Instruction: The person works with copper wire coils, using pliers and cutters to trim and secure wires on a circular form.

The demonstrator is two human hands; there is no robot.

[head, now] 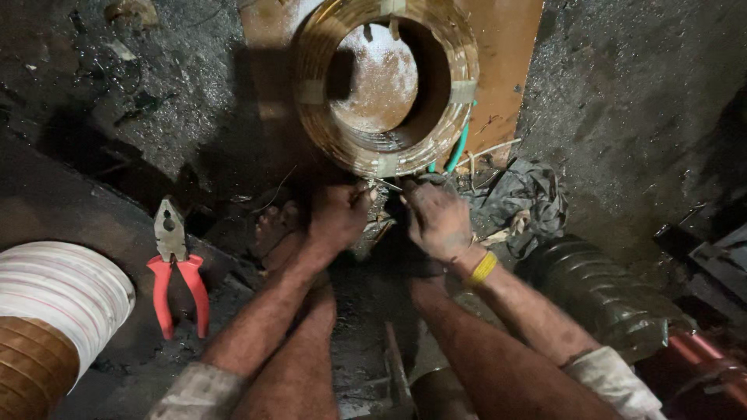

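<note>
a large ring-shaped coil of copper wire (pixel 387 85), bound with pale tape bands, is seen lying on a brown board (pixel 506 62) at the top of the view. both hands are held just below the coil's near edge, close together but apart. the left hand (pixel 336 218) is curled with its fingers drawn in, and a thin wire (pixel 387 183) coming off the coil's lower edge appears to be pinched at its fingertips. the right hand (pixel 437 220) is likewise closed at the fingertips on the same wire area, just beside the left; how tightly either grip is pressed cannot be told, as the spot is dark and small. a yellow band (pixel 483 268) is worn on the right wrist, and pale rolled sleeves are seen at both forearms near the bottom edge.

a pair of pliers (pixel 176 268) with red handles is laid on the dark, dirty floor (pixel 622 101) to the left of the left forearm, jaws pointing away, untouched. a white ribbed roll (pixel 66 292) over a copper-coloured winding is seen at the lower left corner. a green tube (pixel 459 148) is visible beside the coil's lower right edge. a crumpled dark rag (pixel 525 198) is lying to the right of the right hand, and a dark ribbed cylinder (pixel 599 292) is found beneath it, near the right forearm.
</note>
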